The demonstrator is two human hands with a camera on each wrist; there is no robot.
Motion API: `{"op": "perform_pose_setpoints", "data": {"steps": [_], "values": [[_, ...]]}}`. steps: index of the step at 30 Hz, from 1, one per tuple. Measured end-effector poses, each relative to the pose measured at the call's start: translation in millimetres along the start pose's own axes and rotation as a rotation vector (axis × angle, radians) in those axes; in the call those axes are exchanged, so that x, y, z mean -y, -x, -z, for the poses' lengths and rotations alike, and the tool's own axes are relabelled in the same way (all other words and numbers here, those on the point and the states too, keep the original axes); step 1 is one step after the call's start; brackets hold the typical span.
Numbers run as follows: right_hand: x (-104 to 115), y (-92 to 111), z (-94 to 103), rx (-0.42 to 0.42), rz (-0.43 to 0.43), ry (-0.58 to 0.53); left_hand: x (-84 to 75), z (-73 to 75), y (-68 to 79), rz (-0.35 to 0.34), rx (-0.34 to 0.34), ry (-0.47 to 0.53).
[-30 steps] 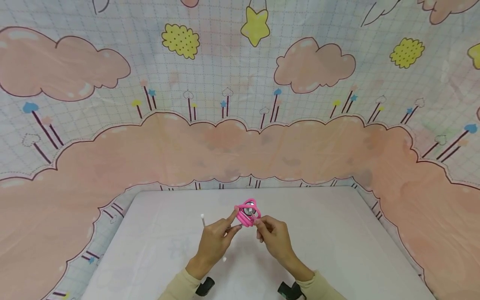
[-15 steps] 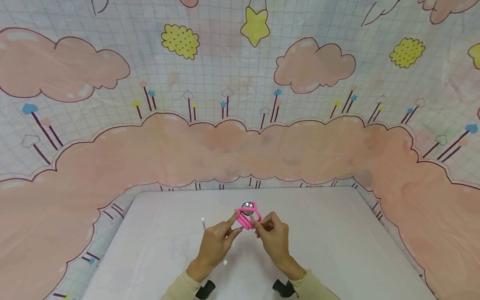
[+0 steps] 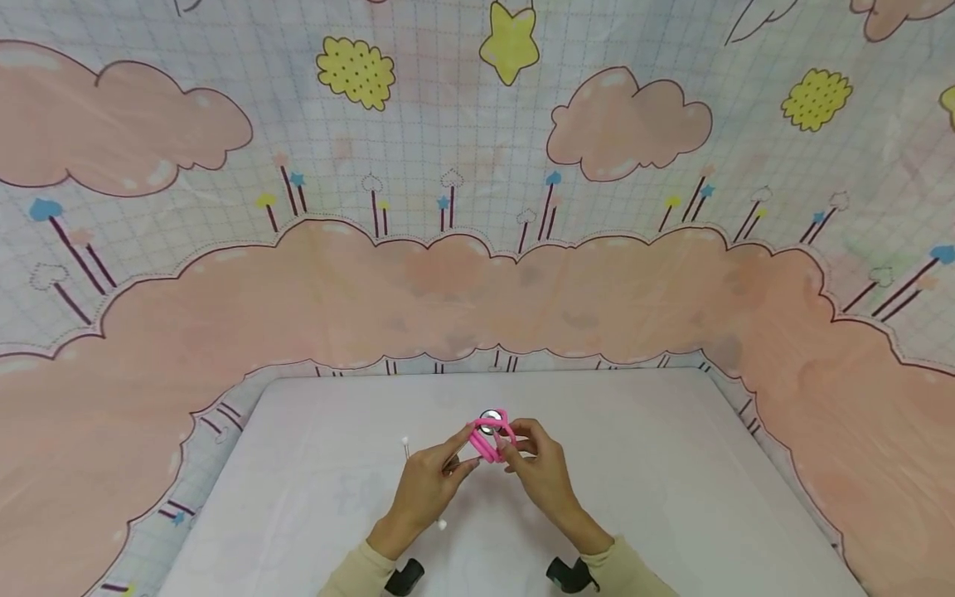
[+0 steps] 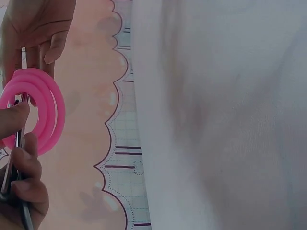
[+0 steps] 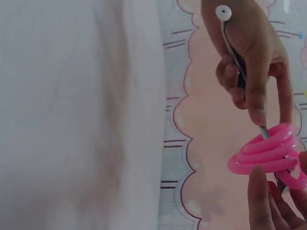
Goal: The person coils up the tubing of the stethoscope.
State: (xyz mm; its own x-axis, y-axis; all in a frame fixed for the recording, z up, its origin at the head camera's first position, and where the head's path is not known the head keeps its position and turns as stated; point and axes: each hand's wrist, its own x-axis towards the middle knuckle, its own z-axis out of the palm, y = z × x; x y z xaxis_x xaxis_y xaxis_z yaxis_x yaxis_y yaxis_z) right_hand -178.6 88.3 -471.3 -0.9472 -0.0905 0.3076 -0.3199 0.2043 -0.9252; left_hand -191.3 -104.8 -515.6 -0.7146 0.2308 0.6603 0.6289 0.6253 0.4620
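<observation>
A stethoscope with its pink tubing point(image 3: 481, 448) wound into a coil is held above the table between both hands. Its round silver chest piece point(image 3: 490, 419) shows at the far side of the coil. My left hand point(image 3: 431, 479) grips the metal ear tubes point(image 4: 19, 136) and touches the coil's left side. White ear tips point(image 3: 443, 525) stick out on either side of that hand; one ear tip point(image 5: 223, 13) is close in the right wrist view. On the right, my right hand point(image 3: 545, 471) holds the coil between thumb and fingers, partly hidden by the tubing.
A white-covered table point(image 3: 642, 464) lies beneath the hands. Behind it hangs a cloth backdrop point(image 3: 448, 290) printed with clouds and stars. Dark wrist devices point(image 3: 405, 578) sit under both cuffs.
The coil and chest piece have come slightly lower and nearer. My right fingers have shifted from pinching at the coil's right edge to spreading around it. The left hand keeps its grip.
</observation>
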Motion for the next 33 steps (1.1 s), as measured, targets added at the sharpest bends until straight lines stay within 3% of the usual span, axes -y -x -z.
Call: {"op": "perform_pose_setpoints", "data": {"steps": [7, 13, 22, 33], "values": [[-30.9, -10.9, -0.5, 0.014, -0.119, -0.136, 5.2, 0.1, -1.0, 0.094, 0.124, 0.080], [-43.0, -15.9, 0.4, 0.011, -0.176, -0.162, 10.1, 3.3, -2.5, 0.192, 0.263, 0.143], [-53.7, -21.0, 0.4, 0.023, -0.202, -0.211, 20.4, -4.7, -3.0, 0.265, 0.244, 0.128], [-67.4, -31.3, -2.3, 0.010, -0.337, -0.253, 39.0, -16.0, -4.2, 0.337, 0.293, 0.214]]}}
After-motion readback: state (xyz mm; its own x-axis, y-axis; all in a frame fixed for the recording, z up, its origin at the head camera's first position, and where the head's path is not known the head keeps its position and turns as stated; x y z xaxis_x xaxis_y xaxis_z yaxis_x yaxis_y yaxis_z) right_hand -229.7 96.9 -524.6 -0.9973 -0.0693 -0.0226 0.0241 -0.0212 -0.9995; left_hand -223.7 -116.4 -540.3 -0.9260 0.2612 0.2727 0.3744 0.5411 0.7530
